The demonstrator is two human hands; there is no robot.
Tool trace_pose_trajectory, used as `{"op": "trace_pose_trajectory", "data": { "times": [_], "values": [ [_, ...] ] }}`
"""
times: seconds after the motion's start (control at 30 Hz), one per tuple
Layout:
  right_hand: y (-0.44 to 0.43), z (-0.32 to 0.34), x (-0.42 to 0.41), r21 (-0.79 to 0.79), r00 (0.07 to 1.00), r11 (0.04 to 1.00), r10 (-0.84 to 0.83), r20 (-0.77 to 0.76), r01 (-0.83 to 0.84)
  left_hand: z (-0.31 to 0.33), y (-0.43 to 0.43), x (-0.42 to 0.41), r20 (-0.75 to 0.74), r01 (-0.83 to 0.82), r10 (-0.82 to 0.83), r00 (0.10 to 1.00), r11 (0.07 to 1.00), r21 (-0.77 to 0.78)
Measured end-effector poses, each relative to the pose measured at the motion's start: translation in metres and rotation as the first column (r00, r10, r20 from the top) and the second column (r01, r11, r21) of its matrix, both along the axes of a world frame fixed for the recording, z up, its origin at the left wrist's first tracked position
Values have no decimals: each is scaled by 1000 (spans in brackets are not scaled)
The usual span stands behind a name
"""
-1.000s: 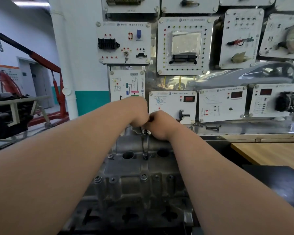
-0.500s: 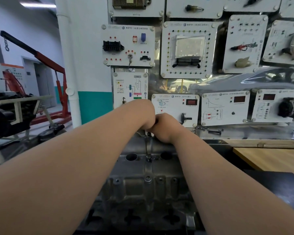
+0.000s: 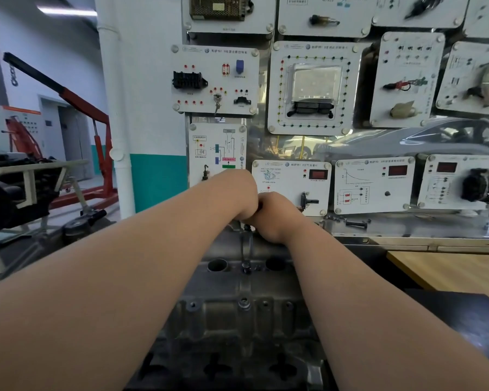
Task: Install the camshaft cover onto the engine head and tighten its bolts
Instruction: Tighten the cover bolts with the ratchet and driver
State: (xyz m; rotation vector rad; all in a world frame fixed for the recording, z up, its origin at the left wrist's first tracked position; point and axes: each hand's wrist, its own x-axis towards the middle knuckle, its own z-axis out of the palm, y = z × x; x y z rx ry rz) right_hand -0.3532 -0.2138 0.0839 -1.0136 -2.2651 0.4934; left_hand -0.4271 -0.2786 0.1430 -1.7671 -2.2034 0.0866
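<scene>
cover: cover (image 3: 246, 280) sits on the head, centre of view, far end under your hands
left grip: left hand (image 3: 242, 193) curled, contents hidden, cannot tell
right grip: right hand (image 3: 274, 215) fisted, touching left, cannot tell
risk: far bolt likely cross-threads if started blind and tilted

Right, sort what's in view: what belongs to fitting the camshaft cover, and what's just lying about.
Job:
- camshaft cover
- bolt in the cover
- left hand and right hand, together at the cover's far end; what they hold is hidden

Lying about:
- red engine crane
- wall training panels
- loose black bolt on the ledge
- wooden tabletop
</scene>
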Motion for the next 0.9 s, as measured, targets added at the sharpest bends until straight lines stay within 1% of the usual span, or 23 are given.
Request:
{"op": "trace_pose_trajectory", "data": {
  "times": [0.07,0.17,0.27,0.4,0.47,0.5,0.57,0.6,0.67,0.77,0.9],
  "values": [
    [0,-1,-1,-25,1000,1000,13,-15,-14,3,0,-2,-44,9,-10,999,999,-32],
    [0,0,2,-44,999,999,27,-20,-28,0,-2,-10,-46,50,-51,998,999,-18],
    [-1,2,2,-30,1000,1000,-6,-9,6,-4,-1,-15,28,61,-62,998,998,29],
    [1,2,0,-29,1000,999,-17,0,17,-7,2,-12,160,27,-46,986,993,117],
    [1,1,0,-19,1000,1000,-11,13,12,-8,4,-9,193,13,-41,980,989,148],
    [0,1,0,-22,1000,1000,-8,13,8,-7,5,-7,180,1,-26,983,990,139],
    [0,0,0,-35,1000,999,5,-5,-5,-5,5,-7,99,7,-15,995,997,79],
    [0,0,1,-42,1000,999,14,-16,-15,-4,5,-7,58,26,-29,998,998,53],
    [1,0,2,-45,999,999,25,-22,-26,-2,2,-10,30,60,-61,998,998,33],
    [1,1,2,-27,1000,1000,-4,-2,4,-5,1,-14,38,72,-74,997,997,40],
    [3,2,0,-22,1000,999,-23,3,23,-7,5,-18,160,18,-38,986,992,123]
  ]
}}
